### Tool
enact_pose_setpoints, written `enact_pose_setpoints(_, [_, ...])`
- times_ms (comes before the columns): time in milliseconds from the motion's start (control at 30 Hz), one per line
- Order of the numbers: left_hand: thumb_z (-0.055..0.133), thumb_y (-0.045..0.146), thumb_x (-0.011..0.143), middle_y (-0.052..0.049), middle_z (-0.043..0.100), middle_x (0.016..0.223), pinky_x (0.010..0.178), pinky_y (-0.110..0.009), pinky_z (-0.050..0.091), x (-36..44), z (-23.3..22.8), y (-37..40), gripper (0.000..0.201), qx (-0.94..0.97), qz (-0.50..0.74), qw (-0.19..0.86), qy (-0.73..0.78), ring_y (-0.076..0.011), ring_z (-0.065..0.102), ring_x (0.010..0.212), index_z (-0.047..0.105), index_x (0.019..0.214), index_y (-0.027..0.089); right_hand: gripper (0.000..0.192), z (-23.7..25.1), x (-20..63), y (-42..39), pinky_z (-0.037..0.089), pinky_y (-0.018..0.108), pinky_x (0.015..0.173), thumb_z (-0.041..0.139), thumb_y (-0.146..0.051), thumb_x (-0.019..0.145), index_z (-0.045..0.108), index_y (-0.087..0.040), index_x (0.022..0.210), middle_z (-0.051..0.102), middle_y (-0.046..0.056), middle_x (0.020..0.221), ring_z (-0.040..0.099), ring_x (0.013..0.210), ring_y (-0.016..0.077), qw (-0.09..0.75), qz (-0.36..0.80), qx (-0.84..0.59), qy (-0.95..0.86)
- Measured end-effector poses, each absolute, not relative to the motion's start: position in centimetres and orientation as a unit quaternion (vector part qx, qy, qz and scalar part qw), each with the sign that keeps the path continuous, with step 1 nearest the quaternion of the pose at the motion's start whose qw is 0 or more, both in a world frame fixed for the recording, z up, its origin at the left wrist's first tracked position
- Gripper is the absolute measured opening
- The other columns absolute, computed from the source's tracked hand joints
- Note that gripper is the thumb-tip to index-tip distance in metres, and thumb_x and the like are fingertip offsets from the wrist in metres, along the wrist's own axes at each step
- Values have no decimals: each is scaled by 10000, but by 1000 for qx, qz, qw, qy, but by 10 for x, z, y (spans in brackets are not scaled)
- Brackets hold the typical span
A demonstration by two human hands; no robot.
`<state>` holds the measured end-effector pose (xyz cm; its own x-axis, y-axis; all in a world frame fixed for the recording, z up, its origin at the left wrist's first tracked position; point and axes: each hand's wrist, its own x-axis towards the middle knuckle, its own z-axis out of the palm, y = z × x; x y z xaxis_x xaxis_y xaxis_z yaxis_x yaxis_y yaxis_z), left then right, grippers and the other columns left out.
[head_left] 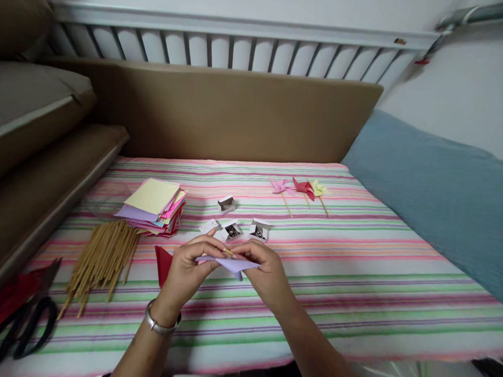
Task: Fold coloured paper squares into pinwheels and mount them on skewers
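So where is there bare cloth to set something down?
Widest: the striped cloth between the right hand, the pinwheels and the blue padding. Another strip lies between small boxes and brown panel. Crowded: the left side, with paper stack, sticks and scissors.

The left forearm (pixel 135 352) and right forearm (pixel 312 337) slant inward from the bottom edge. The left hand (pixel 187 270) points right, fingers bent, thumb stretched beneath them in a pinch. The right hand (pixel 267 267) points left, its fingers curled in a grip, the thumb mostly hidden. The two sets of fingertips nearly meet. Both arms are bare.
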<state>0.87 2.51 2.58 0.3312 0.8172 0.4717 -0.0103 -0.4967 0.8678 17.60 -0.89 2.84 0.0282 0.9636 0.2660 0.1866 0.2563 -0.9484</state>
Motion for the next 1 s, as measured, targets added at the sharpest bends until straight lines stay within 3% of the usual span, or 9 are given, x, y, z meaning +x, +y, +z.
enact_pose_setpoints(1000, [681, 109, 728, -2, 695, 784, 1046, -460, 336, 14, 24, 24, 113, 691, 523, 411, 285, -147, 645, 766, 679, 747, 220, 318, 25, 178, -9, 456, 227, 624, 531, 10, 626, 702, -213, 774, 636, 1, 734, 591, 707, 138, 551, 350, -463, -600])
